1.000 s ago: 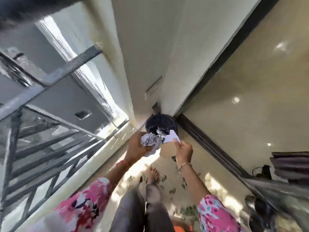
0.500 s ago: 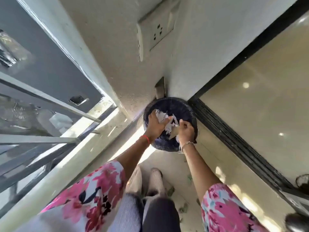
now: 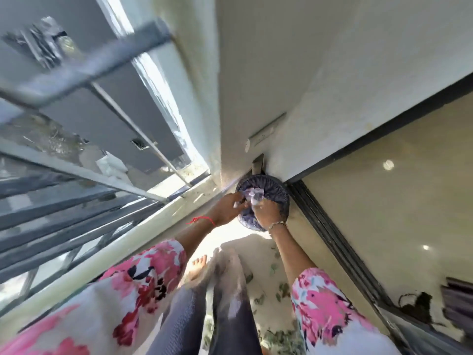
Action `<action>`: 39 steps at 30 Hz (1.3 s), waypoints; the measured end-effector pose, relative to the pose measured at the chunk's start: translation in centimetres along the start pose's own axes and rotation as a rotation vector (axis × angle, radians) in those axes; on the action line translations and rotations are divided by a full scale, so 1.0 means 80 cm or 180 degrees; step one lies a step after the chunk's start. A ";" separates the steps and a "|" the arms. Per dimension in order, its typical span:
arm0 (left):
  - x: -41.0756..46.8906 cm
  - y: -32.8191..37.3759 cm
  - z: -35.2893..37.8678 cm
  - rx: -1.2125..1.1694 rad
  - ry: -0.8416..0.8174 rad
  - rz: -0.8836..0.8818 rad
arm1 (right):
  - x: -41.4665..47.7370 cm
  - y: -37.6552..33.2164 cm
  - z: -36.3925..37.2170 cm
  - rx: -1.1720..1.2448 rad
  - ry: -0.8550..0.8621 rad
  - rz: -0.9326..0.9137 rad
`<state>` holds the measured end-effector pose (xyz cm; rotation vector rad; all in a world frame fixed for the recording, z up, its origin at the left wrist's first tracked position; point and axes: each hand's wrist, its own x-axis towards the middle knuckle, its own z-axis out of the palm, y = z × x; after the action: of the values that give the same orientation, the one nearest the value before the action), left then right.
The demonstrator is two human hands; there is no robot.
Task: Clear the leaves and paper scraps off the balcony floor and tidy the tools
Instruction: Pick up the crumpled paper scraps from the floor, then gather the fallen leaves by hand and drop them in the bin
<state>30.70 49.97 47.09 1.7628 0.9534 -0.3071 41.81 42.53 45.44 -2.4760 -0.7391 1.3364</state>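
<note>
A pale wall [image 3: 294,73] fills the top and meets a glass door [image 3: 396,213] on the right along a dark track [image 3: 337,242]. A grey railing [image 3: 64,201] guards the left edge. The sunlit floor [image 3: 312,237] runs between them, with green leaves [image 3: 282,290] strewn near the person's foot [image 3: 199,263]. In the far corner stands a dark bin [image 3: 277,193] with paper [image 3: 252,194] inside. The right hand [image 3: 266,213] curls round that paper over the bin. The left hand [image 3: 227,208] touches it, but blur hides whether it grips.
</note>
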 end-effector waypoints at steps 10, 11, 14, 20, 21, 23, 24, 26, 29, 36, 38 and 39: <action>-0.234 -0.009 -0.091 0.0573 0.0594 -0.0441 | -0.191 -0.173 0.018 -0.2055 -0.0842 -0.1400; -0.257 -0.017 -0.096 0.0575 0.0714 -0.0476 | -0.205 -0.185 0.031 -0.2171 -0.0906 -0.1563; -0.326 -0.049 -0.105 0.0606 0.1045 -0.0614 | -0.251 -0.209 0.071 -0.2476 -0.1149 -0.1943; -0.481 -0.142 -0.091 0.0361 0.1901 -0.1140 | -0.335 -0.240 0.168 -0.3215 -0.1354 -0.2889; -0.508 -0.157 -0.080 0.0314 0.2011 -0.1321 | -0.350 -0.245 0.187 -0.3354 -0.1409 -0.3028; -0.557 -0.187 -0.056 0.0241 0.2269 -0.1695 | -0.384 -0.255 0.228 -0.3641 -0.1471 -0.3370; -0.575 -0.196 -0.046 0.0221 0.2309 -0.1870 | -0.400 -0.260 0.243 -0.3736 -0.1502 -0.3546; -0.621 -0.211 -0.011 -0.0059 0.2475 -0.2239 | -0.441 -0.261 0.285 -0.3964 -0.1631 -0.3975; -0.662 -0.219 0.030 -0.0301 0.3269 -0.2667 | -0.487 -0.256 0.331 -0.4242 -0.1681 -0.4590; -0.732 -0.227 0.154 -0.1747 0.3599 -0.3493 | -0.602 -0.212 0.431 -0.5200 -0.2558 -0.5683; -0.738 -0.242 0.189 -0.1715 0.3615 -0.3908 | -0.620 -0.198 0.459 -0.5590 -0.2705 -0.6094; -0.741 -0.246 0.203 -0.1822 0.3666 -0.4058 | -0.628 -0.193 0.470 -0.5746 -0.2714 -0.6145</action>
<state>-18.23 11.16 63.41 0.4582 2.6058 0.2637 -17.27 27.55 66.96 0.3215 -3.6836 0.3772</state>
